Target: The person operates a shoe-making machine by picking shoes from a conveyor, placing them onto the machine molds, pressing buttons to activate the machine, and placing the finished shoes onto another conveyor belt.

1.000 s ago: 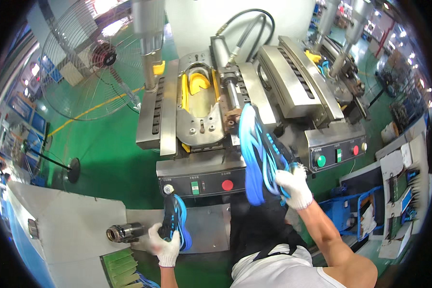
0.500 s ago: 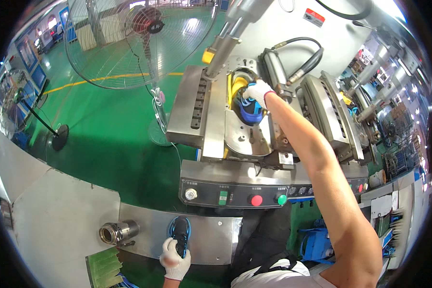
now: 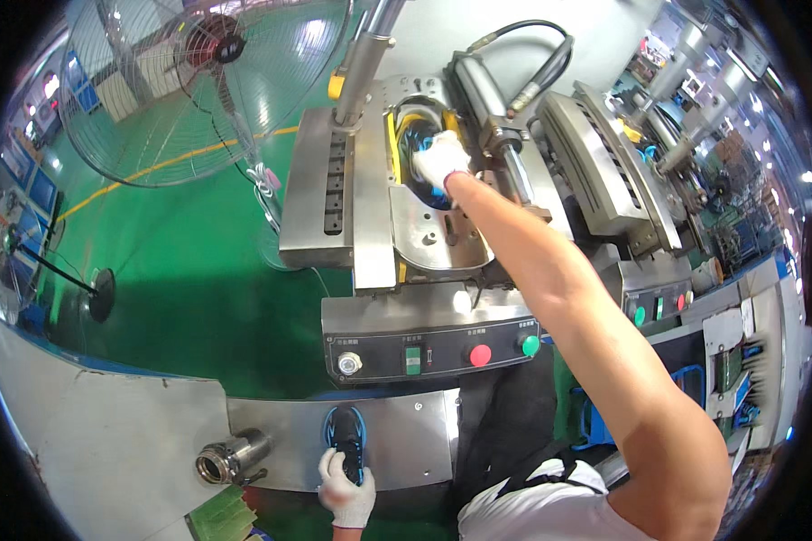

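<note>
My left hand (image 3: pixel 347 496), in a white knit glove, is closed round the heel of a black shoe with blue edging (image 3: pixel 344 433). That shoe lies on a metal shelf, toe away from me. Farther off, my right hand (image 3: pixel 442 160), also gloved, is closed on the upper of a second black-and-blue shoe (image 3: pixel 434 196). This one sits in the yellow-padded recess of a steel press (image 3: pixel 429 239). The hand covers the middle of the shoe, and its fingertips are partly hidden.
A control panel (image 3: pixel 447 355) with red and green buttons runs along the press front. A metal cylinder (image 3: pixel 230 457) lies on the shelf (image 3: pixel 406 442) left of the near shoe. A caged fan (image 3: pixel 216 45) stands at left, a second press (image 3: pixel 595 171) at right.
The shoe in the press has gone from tilted, blue heel showing, to lower in the recess, my right hand following. My view has shifted right. My left hand stays at the near shoe.
</note>
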Motion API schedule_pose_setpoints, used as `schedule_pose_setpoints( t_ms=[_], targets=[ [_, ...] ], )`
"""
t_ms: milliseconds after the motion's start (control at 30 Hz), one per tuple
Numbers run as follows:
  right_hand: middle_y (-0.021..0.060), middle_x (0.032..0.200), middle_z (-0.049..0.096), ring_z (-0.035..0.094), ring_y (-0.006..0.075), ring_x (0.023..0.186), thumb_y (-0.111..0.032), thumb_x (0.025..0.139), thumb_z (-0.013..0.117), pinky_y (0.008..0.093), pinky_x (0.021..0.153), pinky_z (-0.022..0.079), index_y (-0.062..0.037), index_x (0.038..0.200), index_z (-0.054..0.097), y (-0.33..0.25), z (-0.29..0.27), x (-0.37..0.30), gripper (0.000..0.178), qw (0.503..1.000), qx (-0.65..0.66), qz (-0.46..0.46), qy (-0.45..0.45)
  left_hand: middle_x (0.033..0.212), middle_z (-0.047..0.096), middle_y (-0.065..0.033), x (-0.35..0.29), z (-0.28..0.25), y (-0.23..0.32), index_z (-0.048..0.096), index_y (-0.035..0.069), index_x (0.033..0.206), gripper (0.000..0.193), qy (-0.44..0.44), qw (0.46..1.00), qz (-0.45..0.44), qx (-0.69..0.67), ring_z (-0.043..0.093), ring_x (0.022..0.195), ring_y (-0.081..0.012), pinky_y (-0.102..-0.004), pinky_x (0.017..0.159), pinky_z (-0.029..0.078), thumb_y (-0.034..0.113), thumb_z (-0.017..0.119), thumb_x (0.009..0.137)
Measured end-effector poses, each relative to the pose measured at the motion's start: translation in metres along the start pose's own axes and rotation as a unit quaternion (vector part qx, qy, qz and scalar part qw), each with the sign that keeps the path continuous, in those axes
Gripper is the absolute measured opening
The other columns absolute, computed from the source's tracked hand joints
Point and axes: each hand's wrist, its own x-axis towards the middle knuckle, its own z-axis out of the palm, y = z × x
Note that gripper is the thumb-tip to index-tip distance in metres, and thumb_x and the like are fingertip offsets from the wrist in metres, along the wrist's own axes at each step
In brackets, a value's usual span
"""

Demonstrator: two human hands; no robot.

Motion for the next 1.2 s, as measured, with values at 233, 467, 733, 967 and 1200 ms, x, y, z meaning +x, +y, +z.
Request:
schedule_pose_setpoints(
  t_ms=[233,467,733,967,1200],
  targets=[
    [0.0287,0.149,0.058,0.061,0.0441,0.133,-0.051,0.094,0.058,0.0459,0.113,0.048,-0.0003,0.141,0.064,0.007,-0.053,-0.027,0.069,0.985,-0.036,-0.101,-0.136,0.133,0.065,-0.0193,-0.004,0.016,-0.008,0.067,0.003,0.123,0.054,0.043,0.998,0.042,0.002,0.069,0.112,-0.0400,-0.0475,0.098,0.056,0.016,0.084,0.074],
    [0.0321,0.163,0.040,0.041,0.0453,0.152,-0.034,0.094,0.076,0.0483,0.127,0.034,0.0054,0.159,0.037,0.087,-0.156,-0.308,0.085,0.901,0.171,-0.392,-0.066,0.132,0.062,-0.0214,-0.008,0.016,-0.021,0.062,-0.001,0.122,0.052,0.048,0.998,0.050,-0.003,0.063,0.120,-0.0403,-0.0465,0.105,0.051,0.012,0.082,0.075],
    [0.0332,0.162,0.040,0.038,0.0497,0.152,-0.032,0.080,0.074,0.0685,0.125,0.022,0.0051,0.155,0.045,0.271,-0.082,-0.348,0.089,0.933,-0.077,-0.346,-0.052,0.127,0.066,-0.0197,0.007,0.008,0.039,0.059,-0.002,0.131,0.058,-0.063,0.994,-0.078,0.050,0.066,0.116,-0.0370,-0.0461,0.105,0.051,0.010,0.078,0.078],
    [0.0256,0.177,0.011,0.012,0.0452,0.163,-0.044,0.085,0.080,0.0560,0.131,0.013,-0.0057,0.171,0.013,0.300,-0.168,-0.448,0.115,0.933,0.231,-0.233,-0.146,0.128,0.071,-0.0209,0.000,0.034,0.148,0.062,0.003,0.137,0.062,-0.204,0.971,0.116,-0.048,0.069,0.114,-0.0358,-0.0470,0.101,0.056,0.026,0.089,0.086],
    [0.0262,0.172,0.024,0.025,0.0494,0.158,-0.044,0.079,0.082,0.0585,0.127,0.026,-0.0006,0.168,0.022,0.344,-0.219,-0.553,0.116,0.992,0.116,-0.042,0.022,0.138,0.064,-0.0202,-0.065,0.142,0.403,0.057,-0.006,0.138,0.060,-0.299,0.878,0.245,-0.281,0.064,0.121,-0.0253,-0.0391,0.110,0.049,0.003,0.079,0.083]
  ],
)
